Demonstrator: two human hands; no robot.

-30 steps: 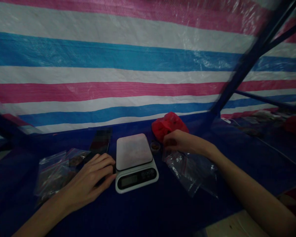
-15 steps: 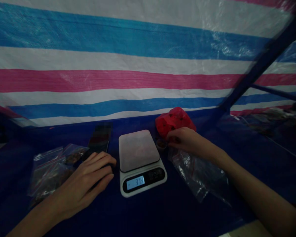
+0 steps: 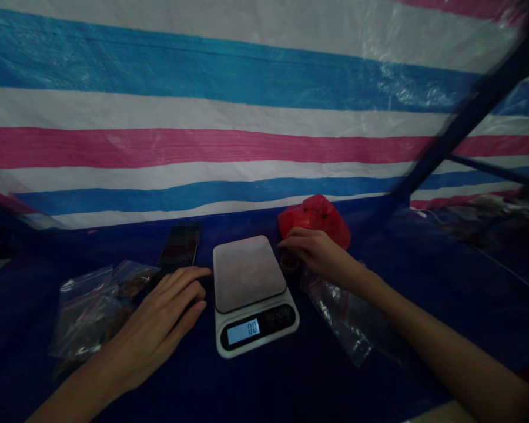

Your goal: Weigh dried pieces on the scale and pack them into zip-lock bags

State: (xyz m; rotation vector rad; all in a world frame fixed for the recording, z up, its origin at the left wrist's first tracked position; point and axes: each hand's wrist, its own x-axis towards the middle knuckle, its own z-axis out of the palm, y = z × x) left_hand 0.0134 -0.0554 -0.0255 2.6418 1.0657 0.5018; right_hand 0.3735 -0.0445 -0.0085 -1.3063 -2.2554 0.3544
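The kitchen scale (image 3: 249, 276) sits in the middle of the blue surface (image 3: 247, 388), between the two hands, its plate toward the far side and its control panel toward the near side. The lit display (image 3: 243, 332) reads 0.0.

The left hand (image 3: 163, 320) lies palm down just left of the scale, its fingers spread a little and loosely bent, released, with the fingertips near the scale's left edge. The right hand (image 3: 315, 252) is at the far right of the scale, fingers drawn together and pointing left, above a small round cup (image 3: 290, 260) with something brown in it. The light is poor there, and I cannot tell whether those fingers grasp anything.

A crumpled red bag (image 3: 320, 214) lies just beyond the right hand. Clear zip bags (image 3: 341, 308) lie right of the scale, partly under the right wrist and forearm. On the left, more zip bags (image 3: 88, 311), some with brown contents, lie beside the left forearm. A dark, flat, phone-like object (image 3: 178, 244) rests beyond the left hand, left of the scale.

A sheet striped in pink, white and blue (image 3: 203, 147) rises along the far side, and a dark blue bar (image 3: 458, 132) slants up at the right.
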